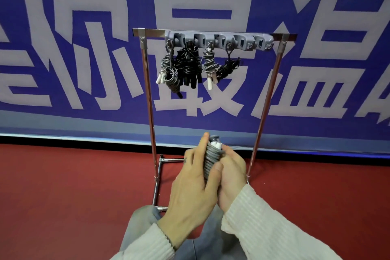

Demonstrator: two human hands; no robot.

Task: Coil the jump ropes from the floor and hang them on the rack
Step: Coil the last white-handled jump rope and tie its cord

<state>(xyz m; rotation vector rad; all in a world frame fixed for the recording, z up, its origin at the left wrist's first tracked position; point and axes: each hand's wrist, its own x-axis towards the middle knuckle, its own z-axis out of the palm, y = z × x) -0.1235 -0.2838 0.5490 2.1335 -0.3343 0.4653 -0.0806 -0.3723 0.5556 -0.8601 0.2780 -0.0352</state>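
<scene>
- A grey jump rope, wound into a tight coil around its white handles, sits upright between the two hands in front of the rack, low in the view and above the red floor.
- The left hand wraps around the coil from the left, fingers curled over its side, the thumb pressed across the lower turns.
- The right hand grips the same coil from the right, its fingers curled behind it; both wrists wear cream ribbed sleeves.
- The rack is a chrome frame with two uprights and a top bar, standing on the red floor against the wall.
- A grey hook strip runs along the top bar.
- Four coiled ropes hang from its left hooks: a grey one with white handles, a black bundle, a second grey one, and a smaller black one, tilted.
- The hooks to the right carry nothing.
- Behind stands a blue banner with large pale characters.
- Grey trousers show at the bottom.
</scene>
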